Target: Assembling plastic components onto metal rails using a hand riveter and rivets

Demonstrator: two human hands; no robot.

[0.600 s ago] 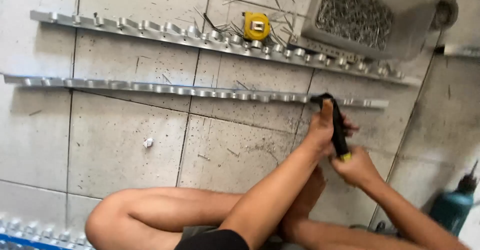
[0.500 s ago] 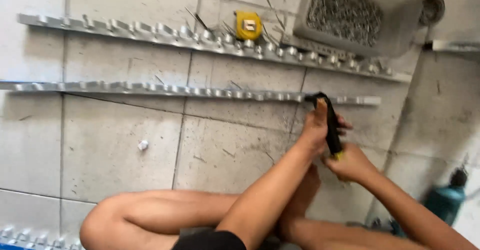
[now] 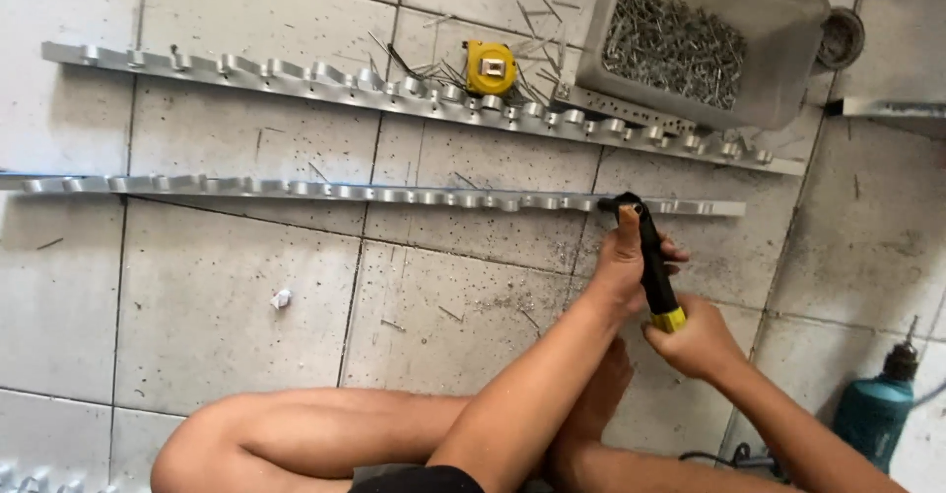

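Note:
My left hand (image 3: pixel 623 259) grips the upper part of a black hand tool with yellow handle ends (image 3: pixel 651 262), thumb pointing up along it. My right hand (image 3: pixel 694 337) closes around the tool's lower handle. The tool's head sits against the right end of the nearer notched aluminium rail (image 3: pixel 374 193), which lies across the tiled floor. A second notched aluminium rail (image 3: pixel 414 94) lies farther away, parallel to it. My bent legs (image 3: pixel 325 434) rest on the floor below the hands.
A yellow tape measure (image 3: pixel 491 66) sits by the far rail among loose rivets. A grey plastic tub of rivets (image 3: pixel 690 45) stands at upper right. A teal power drill (image 3: pixel 872 409) lies at lower right. A small white scrap (image 3: pixel 282 299) lies on the tiles.
The view has shifted slightly. Both hands stay on the tool at the rail's right end, with no clear movement of the tool.

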